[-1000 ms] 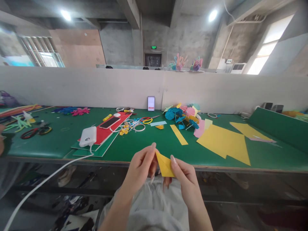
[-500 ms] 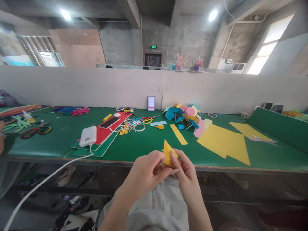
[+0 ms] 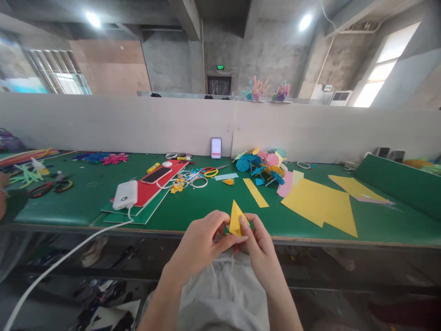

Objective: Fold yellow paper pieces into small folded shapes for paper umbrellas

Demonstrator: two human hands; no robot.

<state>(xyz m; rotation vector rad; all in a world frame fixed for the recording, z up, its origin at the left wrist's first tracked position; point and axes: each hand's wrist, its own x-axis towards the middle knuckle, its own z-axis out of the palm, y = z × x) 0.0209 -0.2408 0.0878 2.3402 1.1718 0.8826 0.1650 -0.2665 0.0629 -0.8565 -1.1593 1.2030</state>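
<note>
A small piece of folded yellow paper [image 3: 235, 218], pointed at the top, is held up between my hands at the table's front edge. My right hand [image 3: 260, 239] pinches it from the right, the thumb lying on its face. From the left, my left hand [image 3: 206, 233] grips its lower left edge with curled fingers and thumb; part of those fingertips is hidden. Beyond the hands, a yellow paper strip [image 3: 256, 192] lies on the green table. A small folded yellow-orange paper piece [image 3: 228, 182] lies farther back.
Paper umbrellas [image 3: 258, 164] are heaped at the back. Large yellow sheets [image 3: 319, 202] lie right. Scissors [image 3: 210, 172], a tape roll [image 3: 200, 182], a phone [image 3: 156, 175] and a white power bank [image 3: 126, 195] with a trailing cable are left. Another person's hand [image 3: 2, 197] shows at the far left.
Both hands have shifted slightly left with the folded paper. The paper has turned a little, and my left fingers have moved along its left edge.
</note>
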